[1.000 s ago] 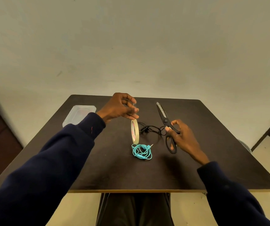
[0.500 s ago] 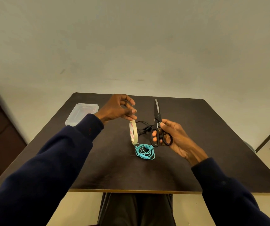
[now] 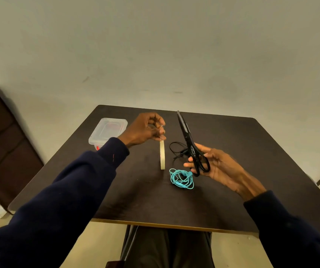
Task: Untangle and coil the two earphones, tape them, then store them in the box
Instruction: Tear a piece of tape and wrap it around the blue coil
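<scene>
A coiled turquoise earphone (image 3: 182, 179) lies on the dark table (image 3: 251, 155). Behind it lies a loose black earphone (image 3: 177, 149), partly hidden by the scissors. My left hand (image 3: 145, 130) pinches the pulled-out end of a cream tape roll (image 3: 162, 155), which hangs on edge below the fingers. My right hand (image 3: 216, 164) holds black scissors (image 3: 191, 147) by the handles, blades together and pointing away, raised above the table just right of the tape. The clear plastic box (image 3: 108, 131) with its lid on sits at the far left.
The table's front edge runs just above my lap. A dark wooden cabinet (image 3: 4, 151) stands at the left, off the table. A plain wall rises behind the table.
My right hand has picked the scissors up off the table and swung them upright beside the tape. My left hand kept hold of the tape end.
</scene>
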